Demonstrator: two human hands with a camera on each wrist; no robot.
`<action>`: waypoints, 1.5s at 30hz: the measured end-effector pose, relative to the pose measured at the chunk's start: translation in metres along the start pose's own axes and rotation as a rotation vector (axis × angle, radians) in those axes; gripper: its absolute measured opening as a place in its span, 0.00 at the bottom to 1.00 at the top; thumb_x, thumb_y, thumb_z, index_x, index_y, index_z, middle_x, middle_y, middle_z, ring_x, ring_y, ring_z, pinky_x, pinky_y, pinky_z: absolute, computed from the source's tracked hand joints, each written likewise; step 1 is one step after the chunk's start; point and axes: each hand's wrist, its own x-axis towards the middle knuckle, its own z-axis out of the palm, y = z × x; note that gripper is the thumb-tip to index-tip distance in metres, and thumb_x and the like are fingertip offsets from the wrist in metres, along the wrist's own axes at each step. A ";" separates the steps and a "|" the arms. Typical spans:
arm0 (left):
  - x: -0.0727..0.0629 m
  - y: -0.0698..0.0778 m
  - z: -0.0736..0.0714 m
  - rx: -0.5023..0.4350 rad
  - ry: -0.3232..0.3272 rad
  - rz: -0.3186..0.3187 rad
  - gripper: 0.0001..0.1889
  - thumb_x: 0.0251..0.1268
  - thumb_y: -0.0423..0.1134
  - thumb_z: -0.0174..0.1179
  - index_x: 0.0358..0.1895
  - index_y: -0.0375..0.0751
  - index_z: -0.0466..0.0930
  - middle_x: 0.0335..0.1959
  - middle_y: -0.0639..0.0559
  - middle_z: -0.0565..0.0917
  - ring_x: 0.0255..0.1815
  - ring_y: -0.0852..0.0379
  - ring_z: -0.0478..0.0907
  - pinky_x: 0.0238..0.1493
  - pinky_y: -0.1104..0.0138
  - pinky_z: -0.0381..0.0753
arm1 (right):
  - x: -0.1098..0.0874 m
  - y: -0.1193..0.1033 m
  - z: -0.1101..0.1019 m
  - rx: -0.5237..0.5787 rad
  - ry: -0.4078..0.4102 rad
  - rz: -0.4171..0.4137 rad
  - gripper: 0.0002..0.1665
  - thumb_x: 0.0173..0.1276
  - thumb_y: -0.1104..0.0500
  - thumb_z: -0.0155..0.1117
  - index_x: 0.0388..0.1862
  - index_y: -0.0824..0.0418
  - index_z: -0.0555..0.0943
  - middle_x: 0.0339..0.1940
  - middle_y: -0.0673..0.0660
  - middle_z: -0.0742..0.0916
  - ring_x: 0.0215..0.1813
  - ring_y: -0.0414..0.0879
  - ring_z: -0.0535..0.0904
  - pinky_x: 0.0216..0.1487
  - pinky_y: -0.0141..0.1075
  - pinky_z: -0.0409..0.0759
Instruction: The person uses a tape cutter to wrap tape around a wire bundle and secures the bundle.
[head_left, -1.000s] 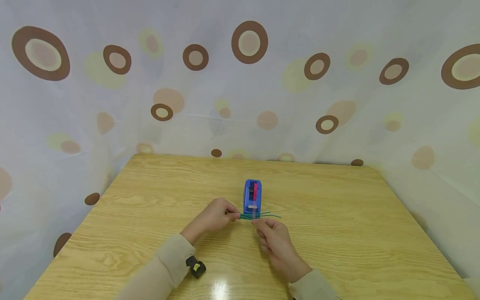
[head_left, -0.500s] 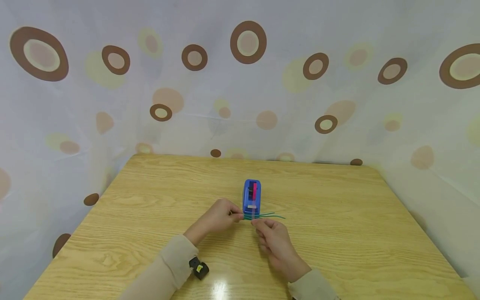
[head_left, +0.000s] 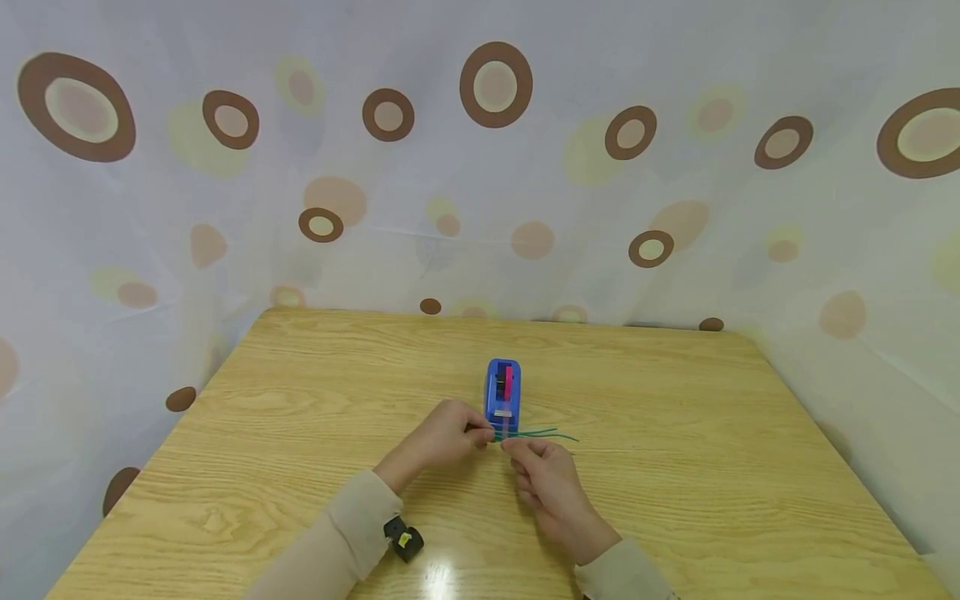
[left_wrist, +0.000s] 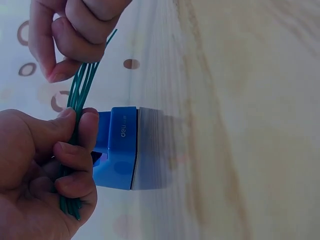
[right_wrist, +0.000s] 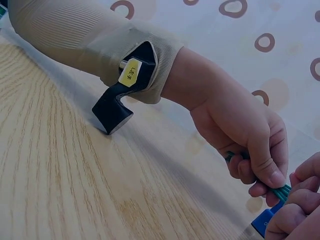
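Note:
My left hand (head_left: 444, 435) grips a bundle of thin green wires (left_wrist: 82, 90), its fingers curled round them in the left wrist view. The wires' free ends (head_left: 546, 433) spread out to the right, across a strip of clear tape (head_left: 506, 427). That strip runs from the blue tape dispenser (head_left: 491, 400) toward me, and my right hand (head_left: 555, 492) pinches its near end between thumb and forefinger. Seen from the left wrist, the right hand's curled fingers (left_wrist: 85, 42) are close to the upper part of the bundle. The dispenser holds a pink-and-black reel (head_left: 508, 383).
The wooden table (head_left: 675, 442) extends around both hands, with a patterned curtain (head_left: 570, 183) behind and at the sides. A black wrist camera (head_left: 405, 540) sticks out from the left sleeve (head_left: 360, 521), low over the table.
My left hand has slid a little to the right with the wires, so their ends reach farther past the tape. The right hand and the dispenser have stayed almost still.

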 end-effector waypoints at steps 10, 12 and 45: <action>0.000 0.004 0.003 -0.016 -0.017 0.002 0.13 0.71 0.31 0.58 0.25 0.36 0.84 0.19 0.59 0.75 0.17 0.65 0.64 0.19 0.72 0.62 | 0.001 0.003 0.000 0.012 -0.001 -0.015 0.09 0.68 0.61 0.65 0.33 0.67 0.79 0.15 0.47 0.66 0.15 0.36 0.54 0.15 0.27 0.53; 0.000 0.004 0.004 -0.016 -0.018 0.007 0.14 0.72 0.31 0.58 0.24 0.36 0.84 0.18 0.59 0.74 0.17 0.65 0.63 0.19 0.72 0.61 | 0.001 0.004 0.000 0.011 -0.004 -0.025 0.09 0.68 0.61 0.65 0.34 0.69 0.80 0.15 0.46 0.67 0.15 0.35 0.55 0.15 0.27 0.53; -0.001 0.009 0.008 0.002 0.040 -0.014 0.11 0.70 0.29 0.58 0.28 0.39 0.85 0.22 0.56 0.77 0.19 0.63 0.66 0.21 0.72 0.64 | -0.001 0.008 0.007 -0.067 0.128 -0.112 0.15 0.68 0.63 0.65 0.45 0.76 0.82 0.18 0.46 0.71 0.14 0.34 0.58 0.14 0.27 0.56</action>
